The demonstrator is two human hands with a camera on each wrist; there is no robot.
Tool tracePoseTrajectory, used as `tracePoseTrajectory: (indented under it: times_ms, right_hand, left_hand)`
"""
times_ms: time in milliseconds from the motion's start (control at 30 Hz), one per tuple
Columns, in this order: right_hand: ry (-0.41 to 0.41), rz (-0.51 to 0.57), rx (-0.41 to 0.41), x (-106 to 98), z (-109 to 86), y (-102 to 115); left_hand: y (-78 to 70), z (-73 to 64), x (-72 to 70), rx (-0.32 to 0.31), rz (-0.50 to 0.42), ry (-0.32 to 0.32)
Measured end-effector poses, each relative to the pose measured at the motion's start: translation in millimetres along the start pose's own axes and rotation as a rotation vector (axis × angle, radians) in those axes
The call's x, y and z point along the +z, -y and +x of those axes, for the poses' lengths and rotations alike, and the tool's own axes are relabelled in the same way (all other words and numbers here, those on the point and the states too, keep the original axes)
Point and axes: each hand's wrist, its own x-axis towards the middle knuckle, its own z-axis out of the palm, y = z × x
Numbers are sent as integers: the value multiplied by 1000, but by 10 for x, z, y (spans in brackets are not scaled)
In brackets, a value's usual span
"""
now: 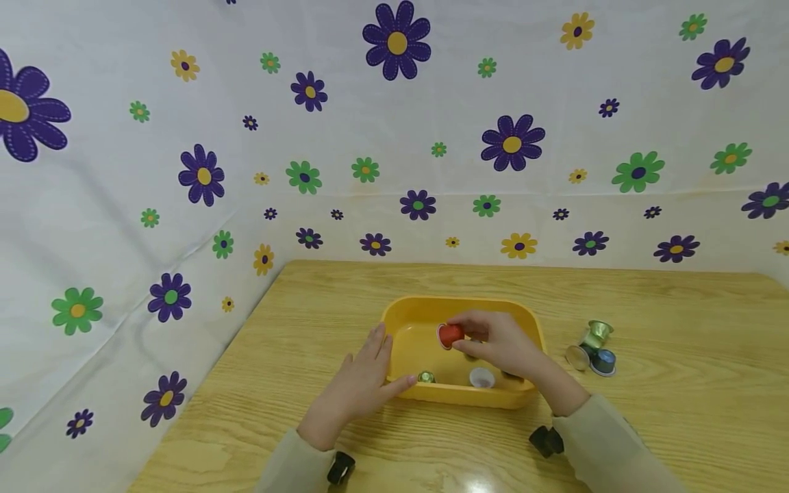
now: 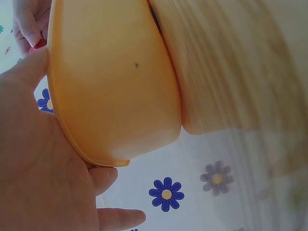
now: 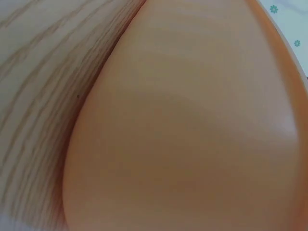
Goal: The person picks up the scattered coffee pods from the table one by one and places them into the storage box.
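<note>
A red coffee capsule (image 1: pixel 452 335) is pinched between the thumb and fingers of my right hand (image 1: pixel 502 346), held over the yellow plastic bin (image 1: pixel 456 394). My left hand (image 1: pixel 360 383) rests on the bin's left rim, thumb along the front edge and fingers extended outside. The left wrist view shows this hand (image 2: pixel 43 159) against the bin's wall (image 2: pixel 115 86). Inside the bin lie a green capsule (image 1: pixel 426 377), a whitish capsule (image 1: pixel 482 378) and darker ones partly hidden by the right hand. Only the bin's outer side (image 3: pixel 183 120) fills the right wrist view.
Right of the bin, a small cluster of capsules lies on the wooden table (image 1: pixel 690 383), among them a light green one (image 1: pixel 600 329) and a blue one (image 1: pixel 605 361). A flowered white cloth (image 1: pixel 456 171) hangs behind the table and along its left side.
</note>
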Motion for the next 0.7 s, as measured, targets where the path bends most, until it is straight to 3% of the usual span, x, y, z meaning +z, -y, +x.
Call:
tracePoseTrajectory:
  times_ms: [700]
  right_hand:
    - [-24, -21, -13, 13, 0, -53]
  left_hand:
    - [-5, 10, 9, -2, -6, -1]
